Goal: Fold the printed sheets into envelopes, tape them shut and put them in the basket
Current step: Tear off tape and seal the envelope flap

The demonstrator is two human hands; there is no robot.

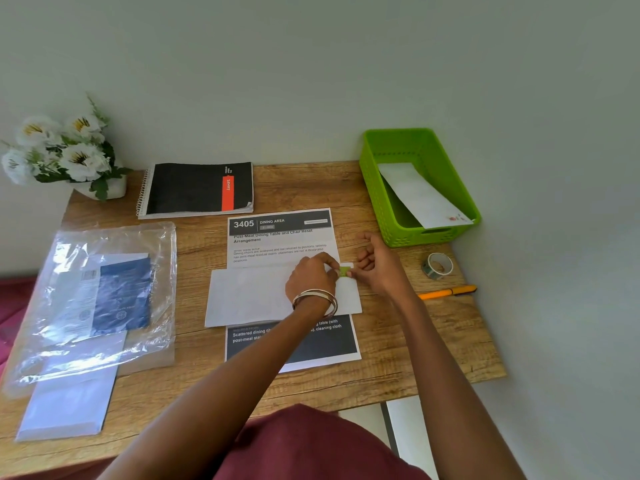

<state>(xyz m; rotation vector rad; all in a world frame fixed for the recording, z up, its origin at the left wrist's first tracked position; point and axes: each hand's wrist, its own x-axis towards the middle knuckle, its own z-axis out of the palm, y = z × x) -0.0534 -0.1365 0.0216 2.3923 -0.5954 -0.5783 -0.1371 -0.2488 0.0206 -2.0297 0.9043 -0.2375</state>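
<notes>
Here, at the middle of the desk [398, 344], the left hand [313, 277] and right hand [375, 263] pinch a green tape piece [344, 271] over the folded envelope [256, 294]; it should straddle the flap edge, then be pressed flat.

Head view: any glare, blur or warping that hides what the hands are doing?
Head view: even daylight, hands and green tape piece sharp; glare on the plastic bag; soft blur at the left edge; wide-angle bending of the table edges.
</notes>
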